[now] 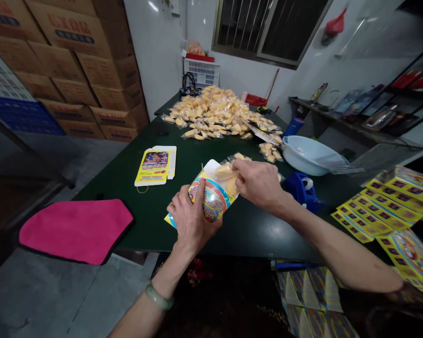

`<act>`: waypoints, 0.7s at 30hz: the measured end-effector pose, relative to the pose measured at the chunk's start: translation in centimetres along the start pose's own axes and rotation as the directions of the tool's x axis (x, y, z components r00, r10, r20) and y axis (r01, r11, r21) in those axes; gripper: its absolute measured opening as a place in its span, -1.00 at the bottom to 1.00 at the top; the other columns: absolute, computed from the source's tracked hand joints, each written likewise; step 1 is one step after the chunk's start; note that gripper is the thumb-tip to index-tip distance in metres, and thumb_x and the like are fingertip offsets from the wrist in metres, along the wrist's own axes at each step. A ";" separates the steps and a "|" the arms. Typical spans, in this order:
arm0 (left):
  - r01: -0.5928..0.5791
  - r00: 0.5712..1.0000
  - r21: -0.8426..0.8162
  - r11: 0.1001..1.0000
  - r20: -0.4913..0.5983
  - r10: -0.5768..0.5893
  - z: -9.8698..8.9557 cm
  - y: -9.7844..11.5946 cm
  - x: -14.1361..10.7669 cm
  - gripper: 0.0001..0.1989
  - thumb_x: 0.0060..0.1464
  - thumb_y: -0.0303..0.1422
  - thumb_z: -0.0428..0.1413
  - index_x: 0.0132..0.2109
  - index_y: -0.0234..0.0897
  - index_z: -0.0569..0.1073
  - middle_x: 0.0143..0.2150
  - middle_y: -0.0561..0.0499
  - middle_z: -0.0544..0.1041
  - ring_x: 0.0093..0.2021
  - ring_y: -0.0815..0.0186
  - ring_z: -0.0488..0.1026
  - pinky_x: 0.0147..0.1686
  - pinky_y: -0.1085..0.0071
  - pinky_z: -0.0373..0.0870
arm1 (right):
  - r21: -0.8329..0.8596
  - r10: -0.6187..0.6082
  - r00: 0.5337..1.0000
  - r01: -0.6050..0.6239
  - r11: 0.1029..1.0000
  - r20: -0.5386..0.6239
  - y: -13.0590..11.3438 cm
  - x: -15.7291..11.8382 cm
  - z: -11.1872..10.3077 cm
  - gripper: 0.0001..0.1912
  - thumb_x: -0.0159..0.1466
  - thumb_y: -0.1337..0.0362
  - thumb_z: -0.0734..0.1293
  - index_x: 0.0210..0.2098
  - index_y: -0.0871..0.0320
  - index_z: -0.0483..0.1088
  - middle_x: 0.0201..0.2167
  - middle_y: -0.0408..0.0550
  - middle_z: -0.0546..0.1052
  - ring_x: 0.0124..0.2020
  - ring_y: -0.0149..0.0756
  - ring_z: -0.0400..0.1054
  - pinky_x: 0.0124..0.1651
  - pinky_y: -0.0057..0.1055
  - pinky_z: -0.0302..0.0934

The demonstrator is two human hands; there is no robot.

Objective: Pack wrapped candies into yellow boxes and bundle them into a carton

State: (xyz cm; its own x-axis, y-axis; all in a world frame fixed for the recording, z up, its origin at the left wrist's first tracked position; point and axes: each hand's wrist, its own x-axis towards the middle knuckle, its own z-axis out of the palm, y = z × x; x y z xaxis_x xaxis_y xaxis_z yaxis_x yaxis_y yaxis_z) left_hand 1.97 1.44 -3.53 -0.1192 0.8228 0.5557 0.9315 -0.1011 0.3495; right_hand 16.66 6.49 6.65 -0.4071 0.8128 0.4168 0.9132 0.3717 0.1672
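Note:
My left hand (193, 213) is wrapped around a colourful printed carton (215, 199), holding it tilted above the green table. The carton's white flap stands up at its open end. My right hand (259, 180) pinches a clear plastic bag of yellow pieces (226, 172) at that open end, with part of the bag against the carton's mouth. How far the bag reaches inside is hidden. To the left, some flat yellow cartons (153, 165) lie stacked on the table. Beyond my hands spreads a large heap of similar clear bags (215, 110).
A blue tape dispenser (303, 190) and a pale blue basin (312, 152) stand on the right. Rows of yellow cartons (380, 204) sit at far right, with more in a box (310, 291) below the table edge. A pink cloth (77, 230) hangs out past the left edge.

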 end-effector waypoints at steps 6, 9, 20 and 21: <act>-0.085 0.995 -0.085 0.993 -0.057 0.081 0.1 -0.4 -0.8 -0.18 -0.20 -0.18 0.23 0.25 -0.18 0.22 0.14 -0.26 0.22 0.05 -0.12 0.25 -0.12 0.08 0.14 | 0.127 -0.032 0.960 -0.004 0.992 0.279 1.4 2.0 -2.4 -0.90 0.08 0.35 0.30 -0.38 0.12 0.41 -0.55 -0.16 0.47 -0.52 -0.36 0.24 -0.46 -0.42 -0.18; -0.088 0.993 -0.093 0.992 -0.082 0.081 0.2 -0.8 -1.0 -0.19 -0.21 -0.18 0.24 0.24 -0.17 0.23 0.15 -0.25 0.22 0.05 -0.12 0.26 -0.10 0.08 0.14 | 0.290 -0.058 0.936 -0.048 0.956 0.347 1.3 2.6 -2.5 -0.86 0.09 0.22 0.39 -0.43 0.15 0.40 -0.56 -0.17 0.45 -0.53 -0.42 0.22 -0.45 -0.46 -0.10; -0.220 0.966 -0.175 0.960 -0.177 0.189 0.0 -1.0 -2.0 -0.21 -0.25 -0.23 0.26 0.19 -0.16 0.23 0.15 -0.26 0.22 0.07 -0.10 0.28 -0.05 0.08 0.16 | 0.420 -0.375 0.841 0.200 0.885 0.390 -1.5 2.8 -1.9 -0.79 0.16 0.41 0.21 -0.59 0.18 0.30 -0.62 -0.19 0.32 -0.57 -0.47 0.07 -0.46 -0.45 -0.11; -0.210 0.967 -0.188 0.959 -0.188 0.175 0.1 -1.0 -2.0 -0.20 -0.26 -0.23 0.26 0.18 -0.18 0.23 0.14 -0.27 0.23 0.06 -0.10 0.29 -0.06 0.08 0.17 | 0.486 -0.412 0.831 0.203 0.850 0.374 -1.8 2.9 -1.6 -0.79 0.19 0.42 0.18 -0.57 0.19 0.31 -0.60 -0.18 0.35 -0.56 -0.47 0.10 -0.46 -0.47 -0.07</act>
State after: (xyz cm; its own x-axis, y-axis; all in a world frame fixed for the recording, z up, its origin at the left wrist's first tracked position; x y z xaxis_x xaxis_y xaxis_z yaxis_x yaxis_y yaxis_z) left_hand 1.30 -0.08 -5.08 -0.0166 0.6726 0.7398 0.8542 -0.3751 0.3602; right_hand 13.86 7.45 8.95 -0.7218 0.6898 -0.0571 0.6843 0.6989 -0.2079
